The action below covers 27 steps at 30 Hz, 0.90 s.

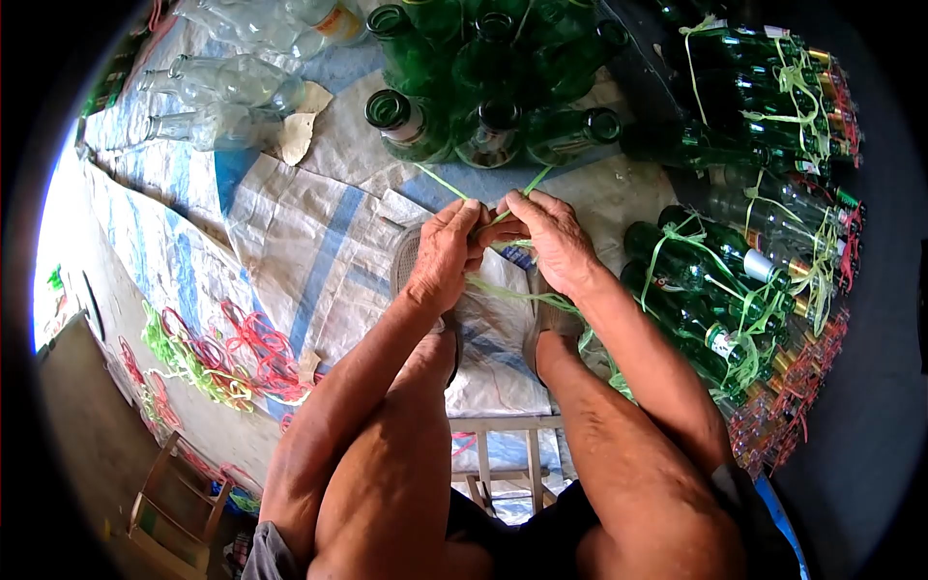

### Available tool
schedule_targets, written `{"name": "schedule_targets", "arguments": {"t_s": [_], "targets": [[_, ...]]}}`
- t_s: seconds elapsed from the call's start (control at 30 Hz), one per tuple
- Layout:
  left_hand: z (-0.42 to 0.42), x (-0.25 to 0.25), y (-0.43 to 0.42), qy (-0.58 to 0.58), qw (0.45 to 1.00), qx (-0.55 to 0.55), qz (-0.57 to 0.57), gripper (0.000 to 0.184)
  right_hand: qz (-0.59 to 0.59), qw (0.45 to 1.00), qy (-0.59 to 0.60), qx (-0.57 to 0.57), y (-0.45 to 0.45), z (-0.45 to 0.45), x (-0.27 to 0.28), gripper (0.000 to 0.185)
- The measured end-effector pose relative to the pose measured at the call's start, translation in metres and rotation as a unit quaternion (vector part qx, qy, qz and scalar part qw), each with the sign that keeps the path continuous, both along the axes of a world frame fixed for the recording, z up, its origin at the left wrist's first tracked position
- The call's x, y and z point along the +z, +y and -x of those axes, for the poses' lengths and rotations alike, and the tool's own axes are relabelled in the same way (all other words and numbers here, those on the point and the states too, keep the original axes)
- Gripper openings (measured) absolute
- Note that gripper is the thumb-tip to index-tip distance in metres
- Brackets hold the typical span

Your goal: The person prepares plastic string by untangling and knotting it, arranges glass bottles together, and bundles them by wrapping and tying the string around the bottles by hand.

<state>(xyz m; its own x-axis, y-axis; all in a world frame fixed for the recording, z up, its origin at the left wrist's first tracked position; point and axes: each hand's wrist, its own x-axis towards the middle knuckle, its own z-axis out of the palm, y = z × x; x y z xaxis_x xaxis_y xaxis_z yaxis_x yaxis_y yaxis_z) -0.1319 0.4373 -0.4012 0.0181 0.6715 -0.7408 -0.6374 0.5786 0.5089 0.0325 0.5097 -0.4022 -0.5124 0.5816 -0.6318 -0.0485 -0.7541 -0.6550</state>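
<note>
Green twine (443,181) runs in two strands from the group of upright green glass bottles (414,130) toward me. My left hand (445,251) pinches one strand close in front of the bottles. Right beside it, my right hand (556,240) has its fingers closed on the other strand, and the fingertips of both hands nearly meet. Loose twine ends hang below the hands, over the shoes. Whether the strands are crossed or knotted between the fingers is hidden. The twine's path behind the bottles cannot be seen.
Tied bundles of green bottles (686,280) lie along the right. Clear glass bottles (222,126) lie at the upper left beside a brown scrap (298,126). Red and green twine (246,353) is heaped on the woven sheet (261,217). A wooden chair (174,512) stands lower left.
</note>
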Motion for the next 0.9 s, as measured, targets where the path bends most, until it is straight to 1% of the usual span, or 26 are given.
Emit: {"name": "schedule_targets", "arguments": {"t_s": [0.07, 0.17, 0.27, 0.37, 0.43, 0.53, 0.57, 0.6, 0.7, 0.8, 0.9], "targets": [[0.002, -0.002, 0.000, 0.019, 1.000, -0.014, -0.008, 0.031, -0.018, 1.000, -0.014, 0.009, 0.000, -0.002, -0.006, 0.030], [0.004, -0.006, -0.002, 0.064, 0.997, -0.043, -0.026, 0.032, -0.073, 0.988, -0.132, 0.040, -0.002, -0.007, -0.010, 0.031], [0.005, -0.011, -0.004, 0.119, 0.990, -0.068, -0.042, 0.033, -0.247, 0.934, -0.224, 0.130, -0.001, -0.023, -0.013, 0.034], [0.007, -0.012, -0.002, 0.156, 0.983, -0.090, -0.036, 0.033, -0.273, 0.921, -0.239, 0.141, 0.000, -0.033, -0.009, 0.037], [0.008, -0.007, -0.002, 0.187, 0.976, -0.112, -0.023, 0.033, -0.267, 0.925, -0.236, 0.134, -0.002, -0.037, -0.004, 0.039], [0.010, -0.002, -0.005, 0.182, 0.975, -0.121, -0.039, 0.032, -0.244, 0.939, -0.218, 0.107, -0.001, -0.042, -0.007, 0.040], [0.010, 0.000, -0.007, 0.171, 0.977, -0.119, -0.037, 0.032, -0.233, 0.945, -0.210, 0.095, 0.000, -0.044, -0.009, 0.040], [0.009, 0.003, -0.007, 0.161, 0.979, -0.117, -0.035, 0.032, -0.255, 0.936, -0.218, 0.110, 0.002, -0.046, -0.008, 0.038], [0.007, 0.007, -0.011, 0.148, 0.982, -0.113, -0.030, 0.031, -0.198, 0.962, -0.177, 0.063, 0.005, -0.048, -0.006, 0.035], [0.003, 0.004, -0.016, 0.126, 0.986, -0.106, -0.012, 0.030, -0.182, 0.966, -0.181, 0.027, 0.013, -0.051, -0.017, 0.034], [-0.002, 0.001, -0.020, 0.099, 0.987, -0.124, -0.013, 0.030, -0.138, 0.973, -0.182, 0.019, 0.022, -0.055, -0.019, 0.034]]}}
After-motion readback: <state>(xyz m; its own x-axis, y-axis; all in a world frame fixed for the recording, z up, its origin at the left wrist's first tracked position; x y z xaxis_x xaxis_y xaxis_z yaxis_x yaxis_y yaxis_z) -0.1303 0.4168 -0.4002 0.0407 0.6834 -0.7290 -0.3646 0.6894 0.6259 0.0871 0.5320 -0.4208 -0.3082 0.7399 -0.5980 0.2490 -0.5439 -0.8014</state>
